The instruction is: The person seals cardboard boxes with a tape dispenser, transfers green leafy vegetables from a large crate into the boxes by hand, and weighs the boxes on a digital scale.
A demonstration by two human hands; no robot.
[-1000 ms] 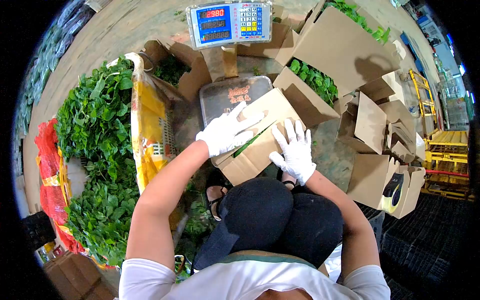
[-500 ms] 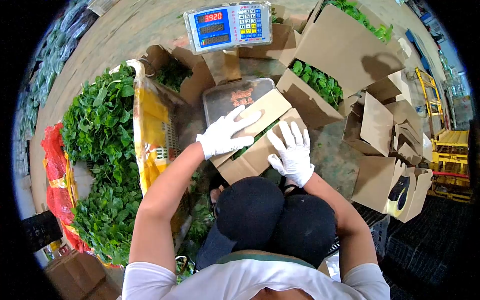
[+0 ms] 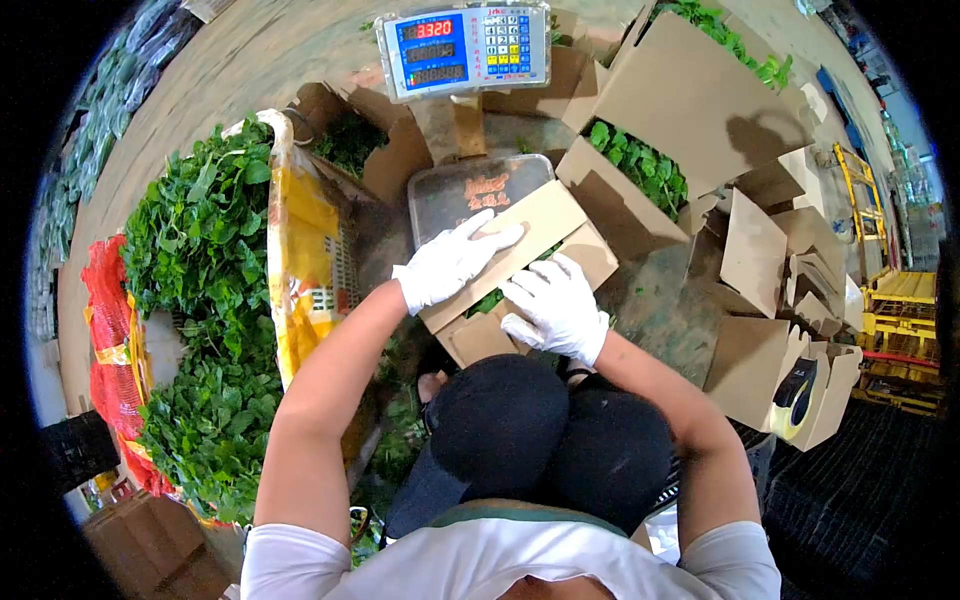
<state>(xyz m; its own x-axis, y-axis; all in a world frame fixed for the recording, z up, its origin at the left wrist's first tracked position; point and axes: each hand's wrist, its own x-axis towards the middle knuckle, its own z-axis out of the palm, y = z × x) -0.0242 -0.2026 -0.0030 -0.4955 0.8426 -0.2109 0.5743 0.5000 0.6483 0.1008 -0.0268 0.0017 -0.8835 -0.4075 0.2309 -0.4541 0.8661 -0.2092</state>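
Note:
Both my hands wear white gloves and rest on a cardboard box [image 3: 592, 254] that sits tilted across the platform [image 3: 436, 195] of a weighing scale. My left hand [image 3: 450, 262] lies with fingers stretched over the far flap. On the near flap is my right hand [image 3: 557, 310], fingers extended and its tips at the gap between the flaps. Green leaves [image 3: 486, 304] show through that gap. Behind the box stands the scale's display [image 3: 466, 50], with red digits lit in its top row.
At left stands a large basket [image 3: 300, 270] heaped with leafy greens [image 3: 215, 230], beside a red mesh sack [image 3: 112, 350]. Open cartons with greens [image 3: 640, 165] crowd the right, along with a tape dispenser [image 3: 793, 397] in a box. A yellow metal trolley [image 3: 900, 305] is farther right.
My right hand has slid left along the near flap towards the middle gap, and less of the greens shows. My left hand stays almost in place. The display's red digits have changed.

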